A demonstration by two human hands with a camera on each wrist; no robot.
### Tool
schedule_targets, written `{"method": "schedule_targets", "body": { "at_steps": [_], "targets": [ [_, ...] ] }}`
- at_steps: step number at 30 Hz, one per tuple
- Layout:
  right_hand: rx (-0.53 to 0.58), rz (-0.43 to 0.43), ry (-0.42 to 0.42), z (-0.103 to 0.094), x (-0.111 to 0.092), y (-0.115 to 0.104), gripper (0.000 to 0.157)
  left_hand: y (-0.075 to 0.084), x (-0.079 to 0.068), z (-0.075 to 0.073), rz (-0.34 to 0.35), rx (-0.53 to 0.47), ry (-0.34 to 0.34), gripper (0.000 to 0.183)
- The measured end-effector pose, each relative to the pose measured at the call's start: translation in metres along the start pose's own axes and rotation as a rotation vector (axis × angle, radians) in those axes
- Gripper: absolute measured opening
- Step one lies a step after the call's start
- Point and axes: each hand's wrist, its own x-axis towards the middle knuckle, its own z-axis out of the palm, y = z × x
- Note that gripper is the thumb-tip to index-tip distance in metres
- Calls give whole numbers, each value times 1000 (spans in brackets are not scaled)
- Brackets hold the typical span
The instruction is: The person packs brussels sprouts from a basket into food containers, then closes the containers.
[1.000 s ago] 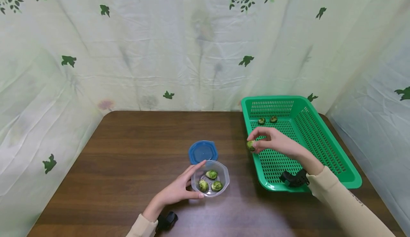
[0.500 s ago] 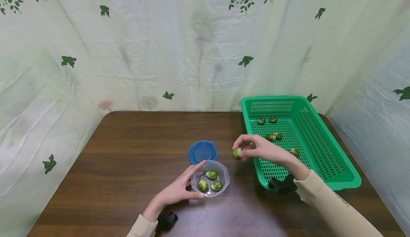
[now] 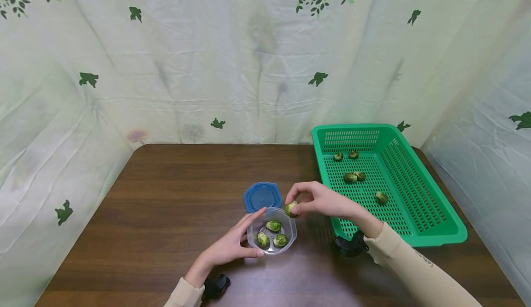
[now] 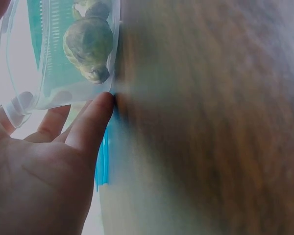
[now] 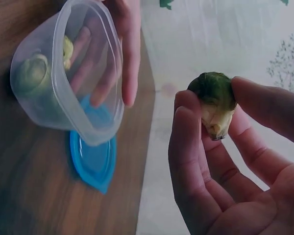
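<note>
My right hand (image 3: 319, 199) pinches a Brussels sprout (image 5: 213, 103) between thumb and fingertips. It holds the sprout above the right far rim of a clear plastic container (image 3: 292, 233). Three sprouts lie inside the container, one of them a sprout (image 3: 280, 240) at the near right. My left hand (image 3: 234, 240) holds the container from its left side, thumb at the near edge and index finger at the far rim. In the left wrist view, its fingers (image 4: 85, 125) touch the clear wall.
A blue lid (image 3: 262, 195) lies on the brown table (image 3: 186, 196) just behind the container. To the right stands a green plastic basket (image 3: 415, 173) with several sprouts, including a lone sprout (image 3: 381, 198). A patterned curtain (image 3: 232, 58) hangs behind the table.
My right hand has carried the sprout leftward from over the basket's left rim to the container's far right rim. The left hand and container have stayed in place.
</note>
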Motion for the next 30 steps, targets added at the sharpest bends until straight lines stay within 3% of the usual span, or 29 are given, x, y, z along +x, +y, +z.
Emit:
{"method": "schedule_targets", "body": {
  "at_steps": [17, 30],
  "targets": [
    [-102, -15, -64, 25, 20, 5, 10, 1, -1, 0, -8, 14, 3, 87],
    [-305, 28, -143, 34, 22, 6, 15, -2, 0, 0, 6, 15, 7, 91]
  ]
}}
